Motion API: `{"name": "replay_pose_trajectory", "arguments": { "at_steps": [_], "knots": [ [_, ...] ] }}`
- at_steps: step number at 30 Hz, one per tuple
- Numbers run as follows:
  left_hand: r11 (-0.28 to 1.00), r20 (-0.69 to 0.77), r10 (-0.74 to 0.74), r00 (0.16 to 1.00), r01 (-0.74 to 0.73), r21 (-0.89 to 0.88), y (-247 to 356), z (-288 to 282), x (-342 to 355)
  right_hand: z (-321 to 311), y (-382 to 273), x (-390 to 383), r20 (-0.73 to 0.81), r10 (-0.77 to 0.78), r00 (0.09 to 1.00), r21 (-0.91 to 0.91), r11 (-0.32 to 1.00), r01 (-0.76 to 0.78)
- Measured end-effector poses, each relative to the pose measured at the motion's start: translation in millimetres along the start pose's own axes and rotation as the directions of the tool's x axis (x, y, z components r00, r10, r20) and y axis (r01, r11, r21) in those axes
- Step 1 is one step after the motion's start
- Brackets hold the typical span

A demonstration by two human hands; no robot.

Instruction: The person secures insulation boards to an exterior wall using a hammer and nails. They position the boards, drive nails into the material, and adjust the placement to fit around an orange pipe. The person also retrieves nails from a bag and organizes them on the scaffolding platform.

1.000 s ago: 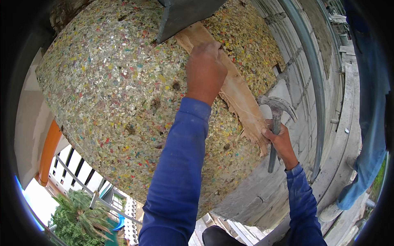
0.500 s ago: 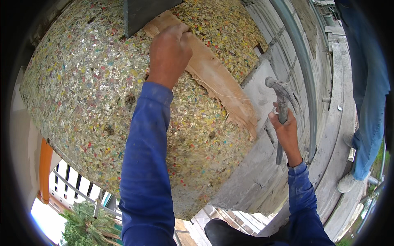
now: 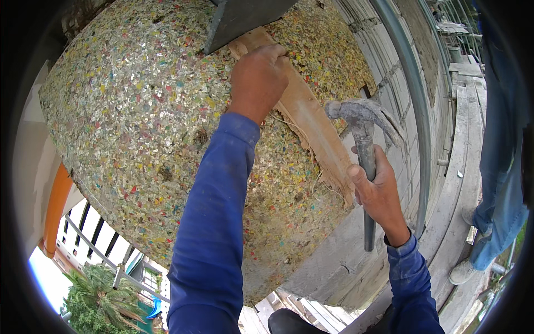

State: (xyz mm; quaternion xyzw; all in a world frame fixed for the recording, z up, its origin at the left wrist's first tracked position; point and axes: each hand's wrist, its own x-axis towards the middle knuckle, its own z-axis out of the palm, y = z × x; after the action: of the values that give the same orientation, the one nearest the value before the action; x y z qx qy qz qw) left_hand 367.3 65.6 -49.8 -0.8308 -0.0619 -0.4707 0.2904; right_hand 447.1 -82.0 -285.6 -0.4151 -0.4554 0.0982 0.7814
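Observation:
A torn-edged strip of thin brown wood (image 3: pixel 314 117) lies slantwise across a large board of pressed multicoloured flakes (image 3: pixel 139 117). My left hand (image 3: pixel 259 80) rests at the strip's upper part, fingers pinched together against it. Whatever those fingertips may hold is hidden behind the hand. In my right hand (image 3: pixel 381 195) is a worn claw hammer (image 3: pixel 364 147), gripped around its grey handle with the thumb along the side. The hammer's head is raised beside the strip's right edge, its claw pointing right.
A dark grey flat plate (image 3: pixel 245 23) juts over the strip's upper end. Right of the board are a grey block wall (image 3: pixel 392 83), a curved metal pipe (image 3: pixel 411 89) and plank decking (image 3: pixel 461 150). A person in jeans (image 3: pixel 500 167) stands there. An orange pipe (image 3: pixel 55 209) runs at lower left.
My right hand has brought the hammer left and up, closer to the wood strip. The left hand stays on the strip, while the whole view has shifted a little.

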Motion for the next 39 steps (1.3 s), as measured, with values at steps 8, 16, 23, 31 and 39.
{"name": "replay_pose_trajectory", "arguments": {
  "at_steps": [8, 16, 23, 31, 39],
  "knots": [
    [1.0, -0.004, -0.011, 1.0, 0.011, -0.002, 4, 2, -1, 55, 12, 38, -0.046, -0.053, 0.998, -0.042, 0.998, 0.051],
    [1.0, -0.169, -0.018, 0.986, 0.014, -0.028, 5, -1, 2, 56, 17, 45, 0.074, -0.001, 0.997, 0.028, 1.0, -0.001],
    [0.996, -0.28, -0.017, 0.96, 0.041, 0.081, -5, 11, 9, 53, 18, 44, 0.042, -0.039, 0.998, 0.007, 0.999, 0.039],
    [0.989, -0.272, -0.147, 0.951, 0.149, -0.013, -4, 4, 19, 28, -25, 75, 0.005, -0.134, 0.991, 0.033, 0.99, 0.134],
    [0.993, -0.275, -0.063, 0.959, 0.087, 0.075, -5, 16, 24, 47, -6, 83, 0.067, -0.092, 0.994, 0.098, 0.992, 0.085]
  ]
}}
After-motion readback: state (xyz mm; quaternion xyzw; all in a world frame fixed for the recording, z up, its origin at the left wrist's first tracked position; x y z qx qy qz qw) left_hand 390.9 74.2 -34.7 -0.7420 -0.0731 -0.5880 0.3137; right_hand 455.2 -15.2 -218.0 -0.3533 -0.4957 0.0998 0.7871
